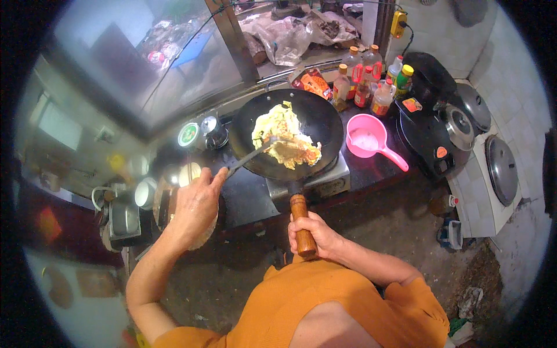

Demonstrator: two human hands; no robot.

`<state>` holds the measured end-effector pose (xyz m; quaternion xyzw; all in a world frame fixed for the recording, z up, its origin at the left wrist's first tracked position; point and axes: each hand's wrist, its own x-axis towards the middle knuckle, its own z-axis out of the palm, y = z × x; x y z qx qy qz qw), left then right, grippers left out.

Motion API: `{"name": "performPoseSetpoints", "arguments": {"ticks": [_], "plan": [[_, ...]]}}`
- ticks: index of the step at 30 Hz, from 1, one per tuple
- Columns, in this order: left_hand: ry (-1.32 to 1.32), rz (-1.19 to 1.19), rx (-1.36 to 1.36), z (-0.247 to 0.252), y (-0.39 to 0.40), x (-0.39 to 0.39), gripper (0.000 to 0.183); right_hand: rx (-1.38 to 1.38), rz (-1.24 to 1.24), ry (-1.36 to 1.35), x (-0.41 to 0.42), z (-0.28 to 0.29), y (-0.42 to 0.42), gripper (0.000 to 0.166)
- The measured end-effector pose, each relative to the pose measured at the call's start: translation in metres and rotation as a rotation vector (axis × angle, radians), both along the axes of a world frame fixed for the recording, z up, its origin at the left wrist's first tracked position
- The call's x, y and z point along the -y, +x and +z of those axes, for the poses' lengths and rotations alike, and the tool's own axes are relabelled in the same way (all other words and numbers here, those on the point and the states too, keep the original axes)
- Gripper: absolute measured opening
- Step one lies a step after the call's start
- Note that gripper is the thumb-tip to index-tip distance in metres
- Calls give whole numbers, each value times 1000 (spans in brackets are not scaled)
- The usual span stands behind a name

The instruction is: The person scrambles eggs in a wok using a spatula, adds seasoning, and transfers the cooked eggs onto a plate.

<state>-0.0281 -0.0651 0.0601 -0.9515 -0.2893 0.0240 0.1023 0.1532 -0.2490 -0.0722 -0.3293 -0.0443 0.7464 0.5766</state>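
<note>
In front of me a black wok (317,117) rests on a metal-sided stove (333,182). Pale yellow-green food with browned bits, possibly egg (274,126), is heaped in it. My left hand (198,195) grips the handle of a metal spatula (250,155), whose blade touches the browned side of the heap. Around the wok's wooden handle (300,209) my right hand (320,232) is closed, near its lower end.
Right of the wok are a pink plastic dipper (367,135), several condiment bottles (362,82) and a black cooker (428,139). A lidded jar (213,130) stands to the left, near white bowls (145,192) and a metal sink (125,219). Behind runs a window ledge (283,78).
</note>
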Motion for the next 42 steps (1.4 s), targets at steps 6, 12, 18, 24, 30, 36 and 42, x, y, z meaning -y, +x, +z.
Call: {"name": "performPoseSetpoints", "arguments": {"ticks": [6,12,18,24,30,36,42], "plan": [[3,27,-73,52,-5,-6,46,12,6,11,0,-3,3,26],[-11,107,91,46,-9,-48,43,21,-23,7,-1,-1,0,21],[-107,250,-61,52,27,-74,34,-15,-55,4,-1,0,-1,20],[-121,200,-210,43,76,-94,23,4,-19,13,3,-2,5,22],[58,-310,-775,57,105,-148,11,4,-18,-63,13,9,22,26],[-632,169,-156,-37,101,-115,38,-3,-26,-44,14,-2,27,26],[-619,429,105,-72,79,-81,45,19,-12,-33,13,5,26,25]]}}
